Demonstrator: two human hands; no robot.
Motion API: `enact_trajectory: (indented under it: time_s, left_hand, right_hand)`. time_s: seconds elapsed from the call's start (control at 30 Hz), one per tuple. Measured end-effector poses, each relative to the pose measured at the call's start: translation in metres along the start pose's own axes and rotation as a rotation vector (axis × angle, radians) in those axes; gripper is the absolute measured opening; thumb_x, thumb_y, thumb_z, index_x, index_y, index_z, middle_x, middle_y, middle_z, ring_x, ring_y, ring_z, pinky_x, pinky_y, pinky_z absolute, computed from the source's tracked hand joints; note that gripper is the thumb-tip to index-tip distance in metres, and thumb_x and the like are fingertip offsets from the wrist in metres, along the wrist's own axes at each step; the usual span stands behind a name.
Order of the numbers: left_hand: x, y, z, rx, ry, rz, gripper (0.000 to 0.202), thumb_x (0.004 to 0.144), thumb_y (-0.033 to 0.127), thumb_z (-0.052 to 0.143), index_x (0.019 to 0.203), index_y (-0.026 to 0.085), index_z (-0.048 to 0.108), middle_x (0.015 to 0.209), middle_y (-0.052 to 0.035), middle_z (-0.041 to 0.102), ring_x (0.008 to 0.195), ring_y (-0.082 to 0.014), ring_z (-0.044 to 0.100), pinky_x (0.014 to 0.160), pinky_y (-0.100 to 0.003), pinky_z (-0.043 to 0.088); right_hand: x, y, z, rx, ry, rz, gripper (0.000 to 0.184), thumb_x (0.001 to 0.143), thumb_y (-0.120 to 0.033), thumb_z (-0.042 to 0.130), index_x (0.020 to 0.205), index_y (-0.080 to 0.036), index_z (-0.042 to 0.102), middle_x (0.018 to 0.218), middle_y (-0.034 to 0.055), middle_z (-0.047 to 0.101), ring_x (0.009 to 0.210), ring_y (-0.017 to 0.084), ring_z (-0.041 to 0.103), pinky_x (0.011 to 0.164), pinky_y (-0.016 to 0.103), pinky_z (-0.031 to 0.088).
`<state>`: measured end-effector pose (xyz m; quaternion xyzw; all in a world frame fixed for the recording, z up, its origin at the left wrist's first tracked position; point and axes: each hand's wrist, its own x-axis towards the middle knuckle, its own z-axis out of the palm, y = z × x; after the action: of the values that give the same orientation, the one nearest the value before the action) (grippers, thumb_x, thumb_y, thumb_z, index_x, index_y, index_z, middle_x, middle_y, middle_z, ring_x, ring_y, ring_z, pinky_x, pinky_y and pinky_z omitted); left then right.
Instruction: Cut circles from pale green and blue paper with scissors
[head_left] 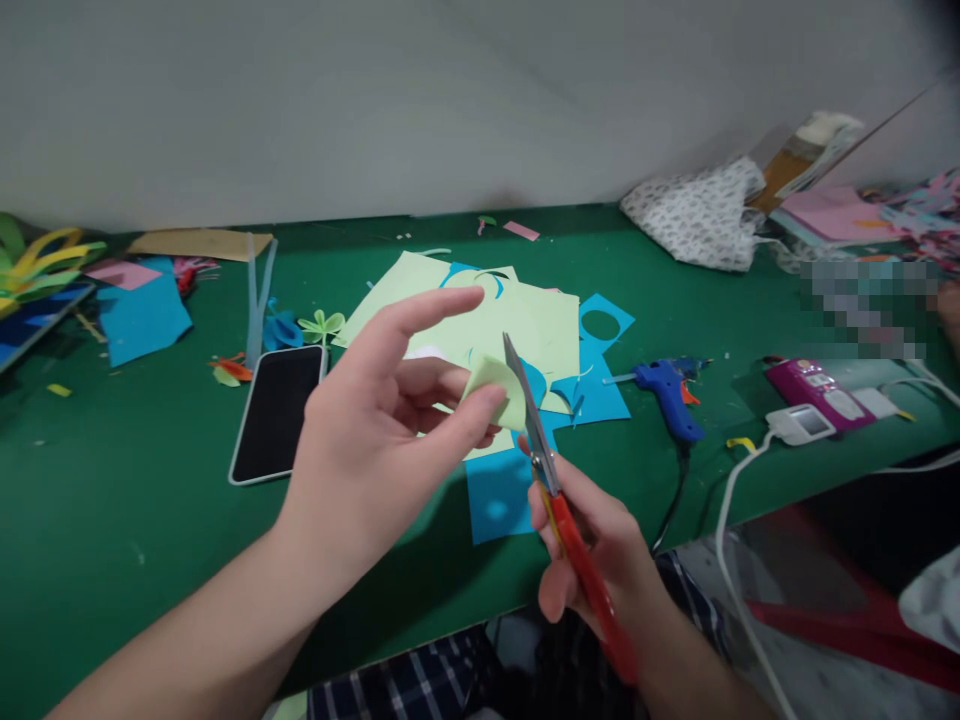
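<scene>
My left hand point(382, 410) pinches a small pale green paper piece point(506, 395) between thumb and fingers, its index finger raised. In my right hand point(600, 530) is a pair of scissors point(549, 455) with red handles, blades pointing up and away. The blades lie close along the right edge of the green piece; whether they touch it I cannot tell. Beneath the hands lie pale green paper sheets point(405, 290) and blue paper point(499, 500), with curved cut scraps on top. A blue sheet with an oval hole point(626, 325) sticks out at the right.
A phone point(274, 415) lies left of my hands. Right of them are a blue glue gun point(671, 395) with a cord, a magenta device point(814, 390) and a white cable point(724, 530). Paper loops point(45, 260) stand far left. A patterned cloth bag point(697, 215) sits by the wall.
</scene>
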<state>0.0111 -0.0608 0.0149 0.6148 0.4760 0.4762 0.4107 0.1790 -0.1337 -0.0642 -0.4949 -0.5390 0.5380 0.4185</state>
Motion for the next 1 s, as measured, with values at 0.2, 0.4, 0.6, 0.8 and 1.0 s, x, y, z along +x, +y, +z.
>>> enact_trajectory:
  time_s: [0.2, 0.4, 0.6, 0.8, 1.0]
  left_hand:
    - [0.011, -0.01, -0.005, -0.01, -0.062, -0.066, 0.039, 0.077, 0.025, 0.076, 0.115, 0.03, 0.067, 0.068, 0.004, 0.068, 0.055, -0.0109, 0.064, 0.051, -0.02, 0.058]
    - [0.02, -0.019, -0.004, -0.096, -0.138, -0.142, 0.04, 0.08, 0.029, 0.074, 0.118, 0.023, 0.065, 0.07, 0.0005, 0.068, 0.064, -0.0146, 0.068, 0.051, -0.021, 0.056]
    - [0.022, -0.017, -0.005, -0.116, -0.184, -0.165, 0.047, 0.078, 0.027, 0.075, 0.123, 0.023, 0.061, 0.072, 0.0026, 0.068, 0.068, -0.0135, 0.069, 0.058, -0.02, 0.059]
    - [0.023, -0.016, -0.003, -0.081, -0.175, -0.172, 0.046, 0.075, 0.025, 0.077, 0.119, 0.021, 0.064, 0.076, 0.0006, 0.07, 0.069, -0.0144, 0.069, 0.064, -0.025, 0.061]
    - [0.023, -0.017, -0.003, -0.072, -0.166, -0.173, 0.046, 0.076, 0.027, 0.077, 0.119, 0.021, 0.064, 0.077, -0.001, 0.073, 0.069, -0.0159, 0.07, 0.065, -0.028, 0.062]
  right_hand:
    - [0.017, -0.006, -0.033, -0.17, 0.369, 0.098, 0.072, 0.073, -0.06, 0.074, 0.135, -0.026, 0.058, 0.084, 0.0024, 0.064, 0.063, 0.016, 0.057, 0.057, 0.03, 0.052]
    - [0.069, -0.017, -0.079, -0.945, 0.511, 0.133, 0.064, 0.086, -0.026, 0.059, 0.147, -0.014, 0.044, 0.115, 0.016, 0.069, 0.103, 0.031, 0.066, 0.086, 0.044, 0.051]
    - [0.097, -0.003, -0.089, -1.176, 0.393, 0.277, 0.054, 0.085, -0.013, 0.058, 0.138, -0.011, 0.054, 0.123, 0.021, 0.066, 0.112, 0.034, 0.064, 0.089, 0.041, 0.049]
    - [0.102, 0.002, -0.07, -1.17, 0.343, 0.251, 0.053, 0.086, -0.007, 0.051, 0.138, -0.012, 0.055, 0.126, 0.0219, 0.064, 0.115, 0.034, 0.061, 0.091, 0.04, 0.046]
    - [0.105, 0.004, -0.061, -1.07, 0.341, 0.178, 0.05, 0.085, -0.002, 0.049, 0.133, -0.009, 0.059, 0.123, 0.0213, 0.066, 0.116, 0.033, 0.06, 0.095, 0.041, 0.046]
